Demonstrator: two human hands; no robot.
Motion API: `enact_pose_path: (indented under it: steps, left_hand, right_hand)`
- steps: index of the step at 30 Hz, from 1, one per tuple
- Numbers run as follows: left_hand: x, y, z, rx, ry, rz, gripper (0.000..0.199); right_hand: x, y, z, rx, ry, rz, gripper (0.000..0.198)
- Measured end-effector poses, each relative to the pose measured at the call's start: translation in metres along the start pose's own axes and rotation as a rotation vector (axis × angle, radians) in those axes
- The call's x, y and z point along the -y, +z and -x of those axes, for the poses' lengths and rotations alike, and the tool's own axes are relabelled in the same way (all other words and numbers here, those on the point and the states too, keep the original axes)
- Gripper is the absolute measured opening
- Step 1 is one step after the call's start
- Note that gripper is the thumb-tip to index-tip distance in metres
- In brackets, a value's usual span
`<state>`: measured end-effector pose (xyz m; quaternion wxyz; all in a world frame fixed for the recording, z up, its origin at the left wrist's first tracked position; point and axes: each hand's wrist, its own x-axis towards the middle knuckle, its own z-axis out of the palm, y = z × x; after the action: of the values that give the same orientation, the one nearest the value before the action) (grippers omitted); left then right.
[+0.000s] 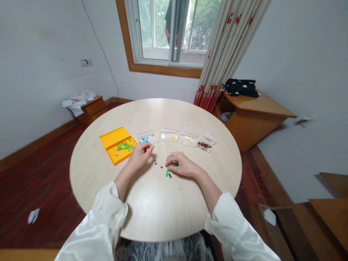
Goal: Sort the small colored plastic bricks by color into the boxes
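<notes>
My left hand (140, 156) is raised just over the table, its fingers closed around a small dark brown piece (145, 149), partly hidden. To its right, my right hand (181, 164) rests with curled fingertips pressed together at the tabletop; what they pinch, if anything, is hidden. A green piece (175, 165) shows under that hand. Just in front of it lie more small green pieces (166, 174) and a flat brown piece (170, 175). Between the hands, several tiny brown bits (155, 162) are scattered on the table.
An open yellow case (111, 137) with green pieces stands left on the round table (160, 210). Clear boxes line the far side: one with blue pieces (146, 140), one with yellow (173, 138), one with pale yellow (188, 140), one with brown (204, 145).
</notes>
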<state>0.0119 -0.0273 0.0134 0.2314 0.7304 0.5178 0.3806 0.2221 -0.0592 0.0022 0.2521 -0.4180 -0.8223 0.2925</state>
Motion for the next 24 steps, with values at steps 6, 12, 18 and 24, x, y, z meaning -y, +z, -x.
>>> enact_pose_path:
  steps: [6,12,18,24]
  left_hand:
    - [0.026,-0.028,-0.014,-0.335,-0.21,-0.138,0.028]
    - [0.056,-0.04,-0.019,-0.382,-0.324,-0.321,0.026]
    - [0.066,-0.041,-0.019,-0.346,-0.395,-0.432,0.027]
    - [0.07,-0.043,-0.019,-0.297,-0.433,-0.474,0.026]
  right_hand:
    - [0.006,-0.005,0.004,0.106,-0.001,0.061,0.017]
    - [0.007,-0.004,0.003,0.142,0.023,0.064,0.015]
    - [0.004,-0.001,0.002,0.131,-0.002,0.086,0.014]
    - [0.003,-0.001,0.002,0.078,-0.004,0.076,0.009]
